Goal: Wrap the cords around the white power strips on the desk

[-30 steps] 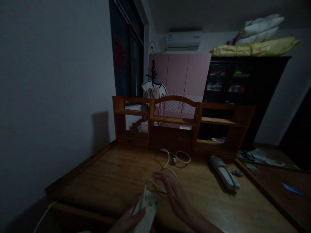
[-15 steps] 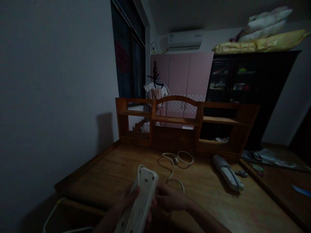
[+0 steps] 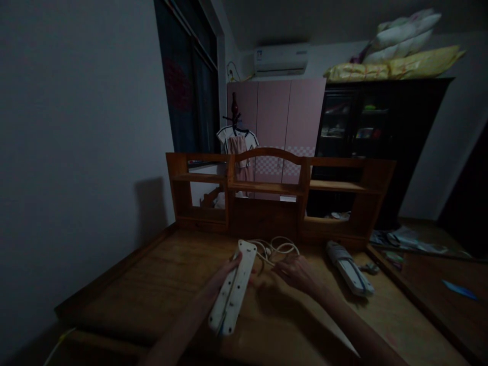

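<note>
My left hand [image 3: 227, 272] is closed around a white power strip [image 3: 235, 290], held tilted above the wooden desk with its screw-dotted underside towards me. To the right of it, my right hand [image 3: 293, 272] is closed on the strip's white cord [image 3: 263, 252], its fingers curled over it. Beyond that hand the cord lies in loose loops on the desk, close to the shelf's base. A second power strip [image 3: 351, 272], with its grey cord wound round one end, rests on the desk at the right.
A wooden shelf unit [image 3: 267, 189] stands along the desk's [image 3: 152, 279] far edge. A wall [image 3: 95, 152] borders the left side. Behind are a pink wardrobe [image 3: 272, 112] and a dark cabinet [image 3: 400, 132]. At right, a lower wooden surface holds a blue item [image 3: 459, 288].
Both hands have moved forward over the desk, the power strip along with the left. My right hand has swung away from the strip to the right, and the cord loops have shifted.
</note>
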### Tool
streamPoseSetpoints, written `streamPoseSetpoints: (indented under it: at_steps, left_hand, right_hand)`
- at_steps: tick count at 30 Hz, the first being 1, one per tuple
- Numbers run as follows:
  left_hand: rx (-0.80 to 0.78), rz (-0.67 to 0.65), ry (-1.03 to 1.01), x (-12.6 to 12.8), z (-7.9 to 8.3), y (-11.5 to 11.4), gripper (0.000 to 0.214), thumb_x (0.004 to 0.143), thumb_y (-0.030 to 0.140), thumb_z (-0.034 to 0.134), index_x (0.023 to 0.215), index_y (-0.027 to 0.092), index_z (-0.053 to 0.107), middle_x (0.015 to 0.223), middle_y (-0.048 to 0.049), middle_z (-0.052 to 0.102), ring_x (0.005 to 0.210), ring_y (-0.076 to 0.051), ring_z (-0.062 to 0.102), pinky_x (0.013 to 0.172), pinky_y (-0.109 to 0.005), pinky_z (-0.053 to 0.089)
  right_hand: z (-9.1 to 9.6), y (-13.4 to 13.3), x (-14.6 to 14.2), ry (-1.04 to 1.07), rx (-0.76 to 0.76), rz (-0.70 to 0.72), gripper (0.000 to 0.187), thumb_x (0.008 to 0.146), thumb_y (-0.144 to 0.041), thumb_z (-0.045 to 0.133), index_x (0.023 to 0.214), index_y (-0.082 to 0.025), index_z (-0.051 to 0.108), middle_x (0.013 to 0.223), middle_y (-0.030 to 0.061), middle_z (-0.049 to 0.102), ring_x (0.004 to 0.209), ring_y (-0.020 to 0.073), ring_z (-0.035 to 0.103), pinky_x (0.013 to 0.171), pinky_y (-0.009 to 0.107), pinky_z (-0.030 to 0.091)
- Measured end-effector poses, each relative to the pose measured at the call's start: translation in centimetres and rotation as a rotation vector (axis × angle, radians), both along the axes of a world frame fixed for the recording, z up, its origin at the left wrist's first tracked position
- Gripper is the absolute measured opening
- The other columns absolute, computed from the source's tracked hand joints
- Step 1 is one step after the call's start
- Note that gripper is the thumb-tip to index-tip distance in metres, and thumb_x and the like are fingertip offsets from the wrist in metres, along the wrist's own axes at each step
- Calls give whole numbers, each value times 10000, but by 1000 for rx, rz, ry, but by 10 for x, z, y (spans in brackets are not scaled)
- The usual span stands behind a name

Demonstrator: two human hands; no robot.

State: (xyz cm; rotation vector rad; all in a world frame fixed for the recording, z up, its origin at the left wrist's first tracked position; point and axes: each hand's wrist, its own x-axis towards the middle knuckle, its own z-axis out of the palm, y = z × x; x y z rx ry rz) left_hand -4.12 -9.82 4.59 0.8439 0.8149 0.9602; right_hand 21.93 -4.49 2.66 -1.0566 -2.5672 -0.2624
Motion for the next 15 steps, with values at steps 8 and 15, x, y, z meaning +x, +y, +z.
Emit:
streamPoseSetpoints:
  at_steps: [8,15]
  left_hand:
    - [151,-46,43,41,-7,82,540,786,489,624,1175,124,539,815,-95,687,605,-173,647,551,-252,512]
    - [95,-268,-270,51,-26,106,583,821,627,471,950,79,622,795,-94,641,530,-114,589,462,-198,471]
  right_hand:
    - [-16,10,23,42,134,-168,285,933,-310,451,771,-201,658,640,38,662,556,133,588,511,251,258]
    - [-12,11,26,46,14,-194,363,939,-378,445,705,-207,664,615,27,674,537,129,608,491,264,244]
